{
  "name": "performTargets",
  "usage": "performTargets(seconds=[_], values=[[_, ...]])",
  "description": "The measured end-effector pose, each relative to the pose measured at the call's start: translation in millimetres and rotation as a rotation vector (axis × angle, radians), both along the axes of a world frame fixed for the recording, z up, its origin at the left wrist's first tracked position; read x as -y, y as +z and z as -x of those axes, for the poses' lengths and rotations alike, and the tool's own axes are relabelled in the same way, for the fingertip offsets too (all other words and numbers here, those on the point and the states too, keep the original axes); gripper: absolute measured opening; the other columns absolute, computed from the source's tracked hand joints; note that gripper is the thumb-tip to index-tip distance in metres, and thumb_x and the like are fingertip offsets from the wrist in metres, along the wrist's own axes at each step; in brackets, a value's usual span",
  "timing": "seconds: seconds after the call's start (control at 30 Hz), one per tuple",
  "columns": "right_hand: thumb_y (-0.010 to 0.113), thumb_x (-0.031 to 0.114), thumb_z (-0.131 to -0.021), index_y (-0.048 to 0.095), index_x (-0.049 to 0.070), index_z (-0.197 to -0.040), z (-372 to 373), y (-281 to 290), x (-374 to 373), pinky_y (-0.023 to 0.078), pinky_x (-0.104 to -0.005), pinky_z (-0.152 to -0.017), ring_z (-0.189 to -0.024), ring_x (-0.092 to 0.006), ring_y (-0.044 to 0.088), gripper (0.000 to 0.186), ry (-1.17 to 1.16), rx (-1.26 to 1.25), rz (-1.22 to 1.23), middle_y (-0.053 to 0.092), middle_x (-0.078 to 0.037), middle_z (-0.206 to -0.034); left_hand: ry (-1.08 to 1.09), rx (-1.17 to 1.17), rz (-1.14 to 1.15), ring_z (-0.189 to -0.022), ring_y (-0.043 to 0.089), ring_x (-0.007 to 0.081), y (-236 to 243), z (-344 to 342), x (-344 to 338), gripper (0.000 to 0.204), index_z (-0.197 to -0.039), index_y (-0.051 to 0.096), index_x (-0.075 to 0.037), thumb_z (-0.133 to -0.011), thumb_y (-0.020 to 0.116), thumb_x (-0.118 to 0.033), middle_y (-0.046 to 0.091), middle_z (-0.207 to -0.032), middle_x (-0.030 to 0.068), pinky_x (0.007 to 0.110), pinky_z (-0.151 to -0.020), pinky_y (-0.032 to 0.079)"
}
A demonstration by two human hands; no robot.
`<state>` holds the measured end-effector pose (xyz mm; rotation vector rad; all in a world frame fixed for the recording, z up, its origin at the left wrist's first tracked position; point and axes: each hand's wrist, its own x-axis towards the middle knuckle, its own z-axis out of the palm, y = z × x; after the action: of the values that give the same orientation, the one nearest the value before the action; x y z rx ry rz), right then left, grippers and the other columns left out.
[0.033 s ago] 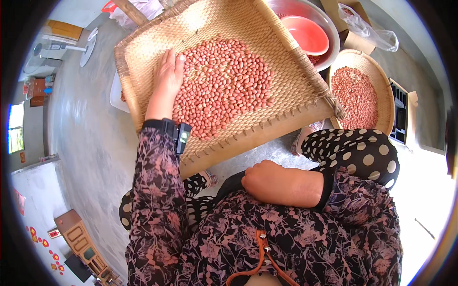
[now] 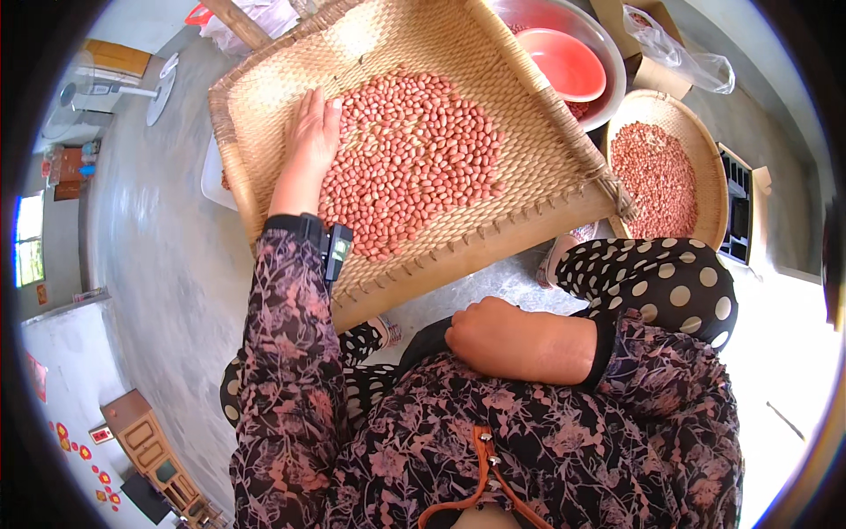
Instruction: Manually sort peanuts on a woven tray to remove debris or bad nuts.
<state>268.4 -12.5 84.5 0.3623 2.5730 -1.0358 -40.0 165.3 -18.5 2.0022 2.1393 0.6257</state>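
Observation:
My left hand (image 2: 313,141) lies with its fingers stretched out and together, on the woven tray and against the left edge of the peanuts. Shelled reddish peanuts (image 2: 423,167) spread in one layer over the middle of the square woven bamboo tray (image 2: 493,53), a few of them paler. Its stitched near edge faces me, tilted across the view. In front of my belly, over my lap, my right hand (image 2: 493,331) is closed in a fist, back of the hand upward. The curled fingertips are hidden, and so is anything inside them.
Right of the tray stands a round basket of peanuts (image 2: 652,181). Behind it, a red bowl (image 2: 568,66) sits in a metal basin (image 2: 614,66). Cardboard boxes and a clear plastic bag (image 2: 696,66) lie at the far right. A fan (image 2: 159,93) stands far left.

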Motion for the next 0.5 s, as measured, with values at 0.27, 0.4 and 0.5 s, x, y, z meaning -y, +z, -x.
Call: performTargets(seconds=[0.27, 0.4, 0.5], values=[[0.058, 0.012, -0.076, 0.063, 0.002, -0.073, -2, 4, -8, 0.052, -0.0388, -0.062, -0.072, -0.0293, 0.065, 0.012, -0.063, -0.043, 0.035, 0.063, -0.013, -0.077, -0.024, -0.091, 0.191, -0.143, 0.016, 0.0285, -12, -36, -30, 0.062, -0.146, 0.032, -0.014, -0.097, 0.024, -0.052, 0.023, -0.154, 0.0101, 0.043, -0.116, 0.009], [0.058, 0.012, -0.075, 0.063, 0.002, -0.072, -3, 3, -8, 0.052, -0.0386, -0.063, -0.072, -0.0291, 0.065, 0.012, -0.052, -0.029, 0.036, 0.063, -0.013, -0.076, -0.15, -0.114, 0.145, -0.143, 0.016, 0.0299, -15, -64, -35, 0.059, -0.146, 0.031, -0.016, -0.098, 0.027, -0.049, 0.023, -0.154, 0.0099, 0.043, -0.116, 0.011], [0.058, 0.012, -0.075, 0.063, 0.002, -0.071, -4, 0, -6, 0.052, -0.0385, -0.063, -0.071, -0.029, 0.065, 0.012, -0.063, -0.04, 0.025, 0.063, -0.012, -0.076, -0.203, -0.056, 0.11, -0.143, 0.016, 0.0296, -7, -93, -33, 0.058, -0.147, 0.029, -0.017, -0.097, 0.032, -0.048, 0.022, -0.155, 0.0074, 0.044, -0.116, 0.011]])
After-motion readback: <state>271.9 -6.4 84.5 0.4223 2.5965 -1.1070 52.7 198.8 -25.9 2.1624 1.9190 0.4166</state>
